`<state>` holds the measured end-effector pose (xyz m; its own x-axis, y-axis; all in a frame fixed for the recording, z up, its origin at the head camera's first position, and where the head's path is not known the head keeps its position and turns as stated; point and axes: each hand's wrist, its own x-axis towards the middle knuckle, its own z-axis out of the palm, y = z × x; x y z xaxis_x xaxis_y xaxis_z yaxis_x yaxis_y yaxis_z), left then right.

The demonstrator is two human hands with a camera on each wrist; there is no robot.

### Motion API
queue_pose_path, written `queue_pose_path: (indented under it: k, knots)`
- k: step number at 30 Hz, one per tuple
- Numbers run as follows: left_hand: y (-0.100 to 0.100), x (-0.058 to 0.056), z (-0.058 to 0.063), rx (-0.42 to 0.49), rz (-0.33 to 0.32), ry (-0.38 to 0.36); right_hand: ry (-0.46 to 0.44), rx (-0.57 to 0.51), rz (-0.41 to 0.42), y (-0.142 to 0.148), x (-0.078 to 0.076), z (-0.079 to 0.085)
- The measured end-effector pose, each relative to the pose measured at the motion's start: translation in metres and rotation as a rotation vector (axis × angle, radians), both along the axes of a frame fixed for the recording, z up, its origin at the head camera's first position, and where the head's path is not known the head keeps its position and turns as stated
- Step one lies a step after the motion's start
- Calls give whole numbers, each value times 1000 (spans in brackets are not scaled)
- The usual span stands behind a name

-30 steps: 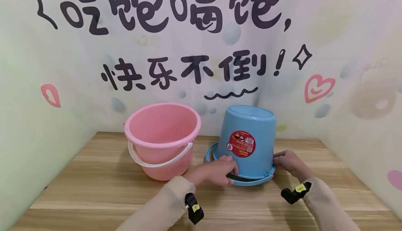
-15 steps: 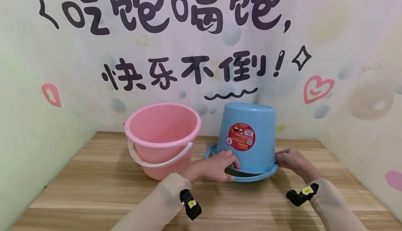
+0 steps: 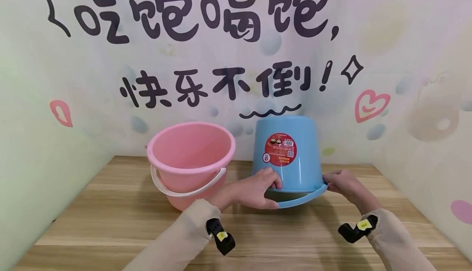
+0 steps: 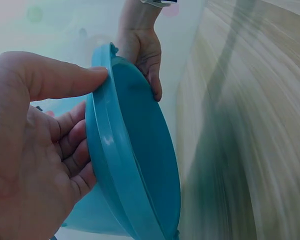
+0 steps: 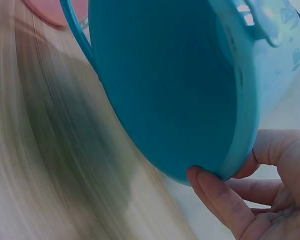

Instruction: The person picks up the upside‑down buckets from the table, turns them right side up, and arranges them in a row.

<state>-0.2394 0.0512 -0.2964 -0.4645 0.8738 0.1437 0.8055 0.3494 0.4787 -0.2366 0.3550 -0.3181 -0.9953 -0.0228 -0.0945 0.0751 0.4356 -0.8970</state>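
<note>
A blue bucket (image 3: 307, 152) hangs upside down above the table, a red label on its side and its opening facing down. My left hand (image 3: 254, 190) holds it at the near left rim; in the left wrist view the thumb (image 4: 65, 81) presses the edge by the handle (image 4: 121, 155), the other fingers bent against the outer wall. At the right side, my right hand (image 3: 344, 186) pinches the rim, with fingertips (image 5: 204, 181) over the inner edge in the right wrist view. A pink bucket (image 3: 191, 148) with a white handle stands upright to the left, partly behind my left wrist.
The wooden table (image 3: 110, 209) runs back to a printed cloth (image 3: 206, 54) with large dark characters. The blue bucket's shadow falls on the boards beneath it. Pale side walls border the table.
The blue bucket has risen off the table and shifted slightly left, tipping so its base turns away from view. Both hands have moved with it, keeping their hold. The pink bucket stays put.
</note>
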Motion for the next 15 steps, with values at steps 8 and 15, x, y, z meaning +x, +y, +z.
queue_pose_path:
  k: [8, 15]
  knots:
    - [-2, 4, 9, 55, 3, -47, 14, -36, 16, 0, 5, 13]
    - [-4, 7, 10, 115, 22, -147, -3, -148, 59, 3, 11, 27]
